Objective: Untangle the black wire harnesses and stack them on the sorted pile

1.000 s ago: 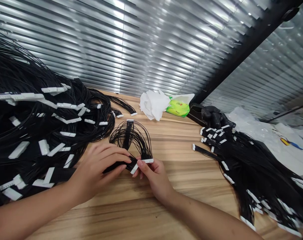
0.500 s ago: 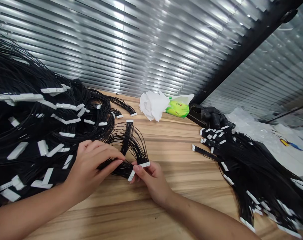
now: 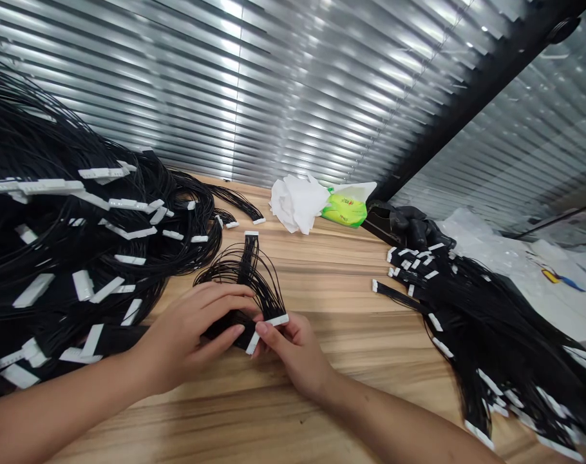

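Observation:
Both hands work on one black wire harness (image 3: pixel 245 274) with white connectors, lying on the wooden table (image 3: pixel 322 283). My left hand (image 3: pixel 191 335) has its fingers closed over the harness's black wires near the lower end. My right hand (image 3: pixel 293 351) pinches a white connector (image 3: pixel 276 320) at that end between thumb and fingers. A second white connector (image 3: pixel 250 343) sticks out between the two hands. The harness fans out in loops to a far connector (image 3: pixel 251 234).
A large heap of black harnesses with white connectors (image 3: pixel 66 232) fills the left side. Another pile (image 3: pixel 491 328) lies on the right. Crumpled white tissue (image 3: pixel 297 203) and a green packet (image 3: pixel 344 207) sit at the back, before metal blinds (image 3: pixel 274 90).
My left hand slid left along the wires, then back toward the right hand, closing over the bundle. My right hand has drifted slightly down and left with the connector.

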Motion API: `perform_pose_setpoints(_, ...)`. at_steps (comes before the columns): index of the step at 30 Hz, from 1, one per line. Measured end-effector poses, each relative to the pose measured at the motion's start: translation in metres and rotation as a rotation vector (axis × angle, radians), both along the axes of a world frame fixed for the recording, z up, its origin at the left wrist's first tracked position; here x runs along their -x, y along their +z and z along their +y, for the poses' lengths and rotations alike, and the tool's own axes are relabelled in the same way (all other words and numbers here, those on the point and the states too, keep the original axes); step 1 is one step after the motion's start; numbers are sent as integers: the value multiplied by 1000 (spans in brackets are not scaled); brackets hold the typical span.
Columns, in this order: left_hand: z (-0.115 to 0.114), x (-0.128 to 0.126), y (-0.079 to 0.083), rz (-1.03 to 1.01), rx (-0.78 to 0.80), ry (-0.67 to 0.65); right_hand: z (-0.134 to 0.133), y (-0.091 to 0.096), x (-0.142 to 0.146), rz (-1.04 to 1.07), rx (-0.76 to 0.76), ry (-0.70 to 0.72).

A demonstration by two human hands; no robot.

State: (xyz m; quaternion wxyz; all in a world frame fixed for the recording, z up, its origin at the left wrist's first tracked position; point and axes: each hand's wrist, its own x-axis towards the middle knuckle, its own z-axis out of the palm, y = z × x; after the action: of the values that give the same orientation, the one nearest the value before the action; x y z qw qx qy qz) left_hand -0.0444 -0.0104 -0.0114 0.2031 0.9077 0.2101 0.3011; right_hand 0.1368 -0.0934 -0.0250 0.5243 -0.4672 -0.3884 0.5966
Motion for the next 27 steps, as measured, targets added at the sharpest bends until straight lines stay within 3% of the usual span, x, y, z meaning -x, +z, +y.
perform_pose_setpoints(11,1,1,3,26,114,55,-2,1,0,-48,-32,105)
perform_pose_setpoints(13,2,1,3,-83,263,57,-2,0,-1,-26,-12,93)
perform_pose_setpoints(18,16,-2,5,-418,1047,50,-2,-2,1,-19,40,54)
perform_pose_setpoints(20,21,-5,7,-519,1247,43,-3,-1,1,-23,50,51)
perform_pose_setpoints(23,25,-7,10,-610,1399,59,-3,0,2,-36,60,44)
perform_pose_setpoints(27,26,-6,10,-666,1459,57,-3,1,2,-50,72,36)
